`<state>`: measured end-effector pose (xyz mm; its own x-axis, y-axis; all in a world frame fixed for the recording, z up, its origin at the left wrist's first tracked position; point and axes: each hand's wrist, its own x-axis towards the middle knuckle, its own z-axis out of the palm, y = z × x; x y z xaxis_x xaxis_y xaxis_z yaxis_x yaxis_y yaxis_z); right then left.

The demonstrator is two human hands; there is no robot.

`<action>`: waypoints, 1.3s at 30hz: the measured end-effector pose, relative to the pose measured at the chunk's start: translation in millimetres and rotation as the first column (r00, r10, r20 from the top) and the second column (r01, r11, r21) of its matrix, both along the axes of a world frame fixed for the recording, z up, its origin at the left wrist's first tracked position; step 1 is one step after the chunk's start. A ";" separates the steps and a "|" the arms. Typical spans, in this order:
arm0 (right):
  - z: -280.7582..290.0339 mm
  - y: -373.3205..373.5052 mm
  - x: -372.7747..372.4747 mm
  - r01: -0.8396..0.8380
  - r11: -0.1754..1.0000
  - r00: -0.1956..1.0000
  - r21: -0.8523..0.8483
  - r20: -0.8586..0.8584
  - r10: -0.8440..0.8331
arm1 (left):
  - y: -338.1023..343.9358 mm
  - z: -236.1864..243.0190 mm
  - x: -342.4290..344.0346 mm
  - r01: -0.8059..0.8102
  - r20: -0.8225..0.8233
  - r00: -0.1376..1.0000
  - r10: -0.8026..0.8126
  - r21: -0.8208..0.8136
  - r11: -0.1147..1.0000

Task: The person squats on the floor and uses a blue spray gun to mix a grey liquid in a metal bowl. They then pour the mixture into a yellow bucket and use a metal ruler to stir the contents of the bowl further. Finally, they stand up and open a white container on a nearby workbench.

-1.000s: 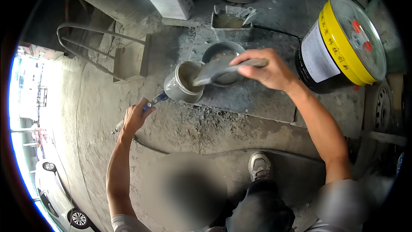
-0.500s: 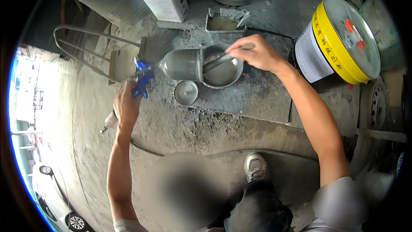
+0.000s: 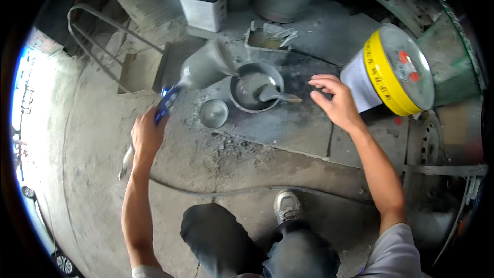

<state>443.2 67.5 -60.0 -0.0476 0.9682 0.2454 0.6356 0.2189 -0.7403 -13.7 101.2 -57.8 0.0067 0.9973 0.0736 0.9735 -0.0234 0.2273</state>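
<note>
Spray gun, blue in the body, hung in the air on the person's left, a pale metal end showing beside the forearm. The left hand had its grip closed around it. From the gun's far end a grey cup was tipped over sideways, its wide mouth facing the bowl; it was blurred, and I couldn't tell what it held. A white and black can stood farther back. Nearer the person, a round metal lid lay on the ground, just beside the bowl. Then came the metal bowl itself, greyish stuff inside, with a scraper resting in it, handle jutting over the right rim. Behind sat a rectangular tray. Past the handle, well apart from the gun, the right hand hovered with its grip loosely open around nothing. Near it stood a drum with a broad yellow band.
</note>
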 end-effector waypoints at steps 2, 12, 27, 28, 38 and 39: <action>49.8 -18.1 26.7 0.091 0.991 0.996 0.093 -0.005 -0.091 | -20.9 -21.8 -22.2 -0.004 0.150 0.988 0.023 -0.126 0.992; 138.7 19.8 242.1 0.435 0.898 0.834 -0.068 0.407 -0.373 | -140.5 -102.6 -3.3 0.093 0.592 0.794 0.137 -0.341 0.935; 148.6 4.2 174.8 0.470 0.740 0.868 -0.482 0.101 -0.486 | -186.5 -131.6 7.8 0.292 0.535 0.845 -0.023 -0.425 0.857; 155.6 -9.0 163.3 0.439 0.744 0.873 -0.503 0.043 -0.486 | -189.6 -133.8 10.4 0.300 0.541 0.840 -0.026 -0.424 0.855; 137.9 -102.0 36.6 -0.177 0.749 0.535 -0.638 -0.702 -0.470 | -205.9 -129.6 25.4 0.326 0.525 0.851 -0.029 -0.483 0.813; 131.6 -107.1 20.3 -0.172 0.749 0.506 -0.640 -0.710 -0.490 | -209.1 -127.7 24.6 0.317 0.520 0.854 -0.018 -0.492 0.811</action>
